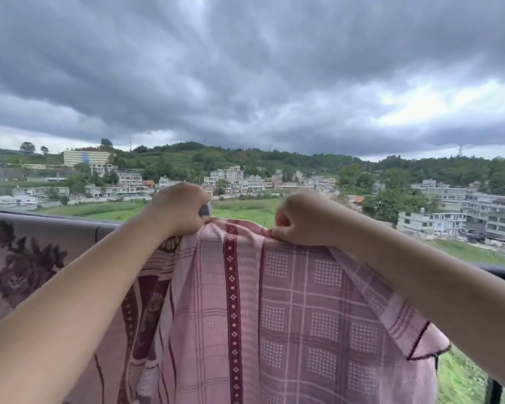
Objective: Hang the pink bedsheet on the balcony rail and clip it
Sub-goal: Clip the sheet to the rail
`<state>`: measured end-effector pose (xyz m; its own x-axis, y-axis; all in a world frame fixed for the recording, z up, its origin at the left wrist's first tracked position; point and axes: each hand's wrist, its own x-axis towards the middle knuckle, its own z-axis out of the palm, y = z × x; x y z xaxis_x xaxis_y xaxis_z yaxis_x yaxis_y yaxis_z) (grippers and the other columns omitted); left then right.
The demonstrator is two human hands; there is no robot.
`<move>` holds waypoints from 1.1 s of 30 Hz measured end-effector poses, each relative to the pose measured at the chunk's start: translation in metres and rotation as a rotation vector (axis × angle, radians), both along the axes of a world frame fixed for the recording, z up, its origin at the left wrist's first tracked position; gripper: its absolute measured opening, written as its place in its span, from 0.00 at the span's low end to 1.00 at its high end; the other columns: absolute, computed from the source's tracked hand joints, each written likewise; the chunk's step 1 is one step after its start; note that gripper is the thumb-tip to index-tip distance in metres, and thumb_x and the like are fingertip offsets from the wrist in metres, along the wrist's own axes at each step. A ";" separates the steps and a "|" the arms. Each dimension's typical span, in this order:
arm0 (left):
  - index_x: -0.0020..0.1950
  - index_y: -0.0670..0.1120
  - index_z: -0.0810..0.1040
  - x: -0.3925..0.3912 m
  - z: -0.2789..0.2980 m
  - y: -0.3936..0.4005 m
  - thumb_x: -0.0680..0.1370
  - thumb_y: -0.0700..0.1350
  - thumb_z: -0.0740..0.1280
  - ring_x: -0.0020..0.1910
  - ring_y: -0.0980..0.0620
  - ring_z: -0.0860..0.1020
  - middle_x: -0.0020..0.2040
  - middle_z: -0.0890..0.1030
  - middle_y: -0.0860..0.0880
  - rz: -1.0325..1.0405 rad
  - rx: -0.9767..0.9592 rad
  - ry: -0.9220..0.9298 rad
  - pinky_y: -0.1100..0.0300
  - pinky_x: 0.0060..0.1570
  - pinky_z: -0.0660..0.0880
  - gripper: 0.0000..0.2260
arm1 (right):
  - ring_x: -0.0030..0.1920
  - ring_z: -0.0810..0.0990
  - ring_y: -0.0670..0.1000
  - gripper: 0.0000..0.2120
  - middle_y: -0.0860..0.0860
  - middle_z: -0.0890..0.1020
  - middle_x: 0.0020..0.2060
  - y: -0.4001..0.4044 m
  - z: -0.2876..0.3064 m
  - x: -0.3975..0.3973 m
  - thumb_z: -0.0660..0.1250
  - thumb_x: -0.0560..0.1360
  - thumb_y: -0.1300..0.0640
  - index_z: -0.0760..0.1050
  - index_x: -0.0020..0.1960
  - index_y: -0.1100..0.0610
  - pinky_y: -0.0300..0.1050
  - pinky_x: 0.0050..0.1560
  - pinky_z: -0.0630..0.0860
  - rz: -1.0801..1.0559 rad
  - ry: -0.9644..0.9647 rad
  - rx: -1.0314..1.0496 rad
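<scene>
The pink bedsheet [274, 310], checked with dark red bands, hangs in front of me, its top edge bunched at rail height. My left hand [177, 209] is curled round a grey clip [205, 209] and touches the sheet's top edge. My right hand [302, 218] pinches the top edge a little to the right. The dark balcony rail [499, 271] shows bare at the right; under the sheet it is hidden. A loose corner with dark stitching hangs at the right [426, 349].
A second pink cloth with a dark flower pattern [27, 258] is draped over the rail at the left. Dark rail bars [497, 392] stand at the lower right. Beyond the rail lie green fields, houses and a cloudy sky.
</scene>
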<state>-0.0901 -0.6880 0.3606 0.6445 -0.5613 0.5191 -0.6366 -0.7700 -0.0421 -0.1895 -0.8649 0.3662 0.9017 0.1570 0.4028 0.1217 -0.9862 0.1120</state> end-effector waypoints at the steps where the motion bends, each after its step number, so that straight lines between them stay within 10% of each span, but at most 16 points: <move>1: 0.31 0.46 0.67 -0.004 -0.002 -0.004 0.74 0.42 0.64 0.31 0.55 0.68 0.31 0.69 0.51 -0.021 -0.021 0.013 0.64 0.32 0.67 0.13 | 0.26 0.69 0.45 0.16 0.50 0.75 0.27 -0.007 -0.004 -0.010 0.60 0.76 0.51 0.77 0.38 0.62 0.32 0.28 0.67 -0.012 0.018 0.018; 6: 0.42 0.39 0.77 -0.046 -0.017 -0.037 0.72 0.35 0.60 0.35 0.50 0.74 0.35 0.76 0.47 -0.153 -0.176 -0.093 0.58 0.39 0.75 0.07 | 0.34 0.77 0.57 0.11 0.56 0.83 0.35 -0.047 -0.012 -0.053 0.65 0.73 0.53 0.81 0.43 0.59 0.46 0.34 0.74 0.042 -0.070 0.242; 13: 0.47 0.42 0.82 -0.110 -0.048 -0.086 0.68 0.42 0.67 0.41 0.45 0.82 0.41 0.85 0.44 -0.481 -0.276 -0.240 0.50 0.43 0.80 0.10 | 0.22 0.66 0.45 0.17 0.47 0.71 0.22 -0.102 -0.037 -0.092 0.62 0.73 0.47 0.71 0.26 0.51 0.39 0.26 0.61 0.089 -0.102 0.582; 17: 0.48 0.40 0.81 -0.128 -0.061 -0.110 0.63 0.41 0.74 0.44 0.42 0.82 0.44 0.85 0.43 -0.377 -0.200 -0.374 0.49 0.40 0.79 0.14 | 0.29 0.69 0.51 0.22 0.64 0.76 0.29 -0.147 -0.076 -0.112 0.63 0.64 0.35 0.80 0.38 0.54 0.42 0.29 0.64 0.262 -0.052 0.832; 21: 0.56 0.39 0.77 -0.145 -0.070 -0.123 0.63 0.37 0.73 0.45 0.39 0.81 0.43 0.83 0.40 -0.336 -0.168 -0.385 0.45 0.43 0.77 0.22 | 0.28 0.71 0.43 0.12 0.45 0.79 0.29 -0.180 -0.109 -0.126 0.69 0.63 0.47 0.81 0.45 0.46 0.34 0.29 0.68 0.407 0.094 1.025; 24: 0.56 0.42 0.78 -0.164 -0.072 -0.129 0.66 0.44 0.64 0.52 0.37 0.79 0.51 0.82 0.39 -0.298 -0.177 -0.336 0.40 0.49 0.75 0.19 | 0.25 0.72 0.37 0.03 0.43 0.77 0.24 -0.172 -0.119 -0.125 0.67 0.71 0.65 0.80 0.43 0.61 0.29 0.28 0.68 0.354 -0.015 0.918; 28: 0.47 0.41 0.81 -0.181 -0.078 -0.144 0.68 0.53 0.63 0.53 0.40 0.78 0.53 0.82 0.40 -0.163 -0.109 -0.453 0.46 0.44 0.78 0.18 | 0.22 0.70 0.38 0.06 0.44 0.81 0.25 -0.172 -0.120 -0.114 0.65 0.73 0.64 0.79 0.45 0.66 0.31 0.26 0.69 0.264 -0.228 1.143; 33: 0.51 0.41 0.79 -0.193 -0.104 -0.164 0.65 0.39 0.63 0.46 0.47 0.68 0.42 0.80 0.42 -0.243 -0.037 -0.576 0.54 0.30 0.78 0.15 | 0.23 0.71 0.35 0.06 0.42 0.78 0.30 -0.177 -0.149 -0.134 0.63 0.75 0.59 0.77 0.49 0.59 0.30 0.26 0.67 0.377 -0.021 1.204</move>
<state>-0.2831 -0.8519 0.2565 0.1114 -0.6321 0.7669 -0.6769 -0.6133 -0.4071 -0.3230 -1.0417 0.2175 0.8728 -0.0729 0.4826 0.4260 -0.3688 -0.8261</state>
